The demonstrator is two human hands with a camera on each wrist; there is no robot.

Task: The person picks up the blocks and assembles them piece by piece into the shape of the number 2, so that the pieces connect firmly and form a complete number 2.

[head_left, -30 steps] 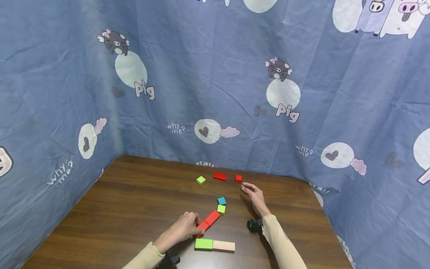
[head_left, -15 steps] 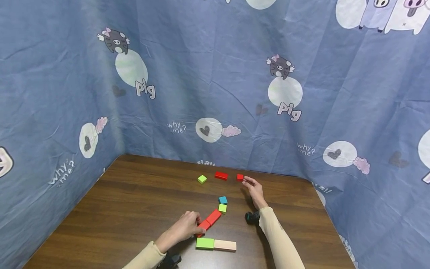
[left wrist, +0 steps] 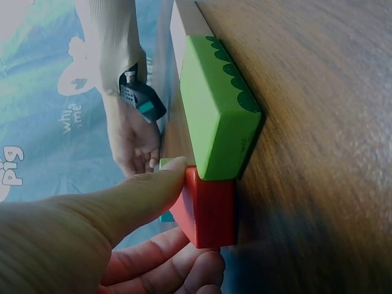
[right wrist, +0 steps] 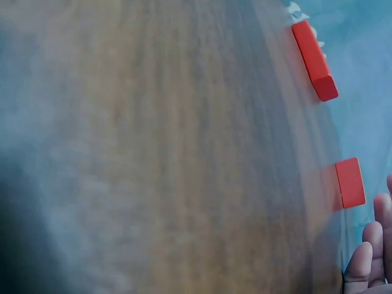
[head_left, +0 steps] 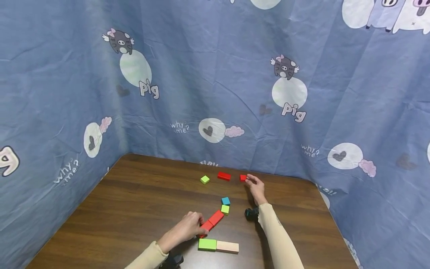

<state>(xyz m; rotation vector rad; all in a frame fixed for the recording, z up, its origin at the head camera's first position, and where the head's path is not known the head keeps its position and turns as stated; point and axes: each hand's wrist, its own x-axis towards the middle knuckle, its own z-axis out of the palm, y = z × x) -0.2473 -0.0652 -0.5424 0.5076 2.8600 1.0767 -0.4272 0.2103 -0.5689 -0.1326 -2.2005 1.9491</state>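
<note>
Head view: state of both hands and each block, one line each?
left hand: grips long red block
right hand: open, at small red cube, contact unclear
green block: flat, abutting tan block
far red block: flat, untouched

bare table (head_left: 141, 201) left, blocks mid (curtain (head_left: 201, 74) behind)

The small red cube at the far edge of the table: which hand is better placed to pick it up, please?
Probably the right hand: its fingertips are right beside the small red cube, while the left hand grips a red block nearer the person.
</note>
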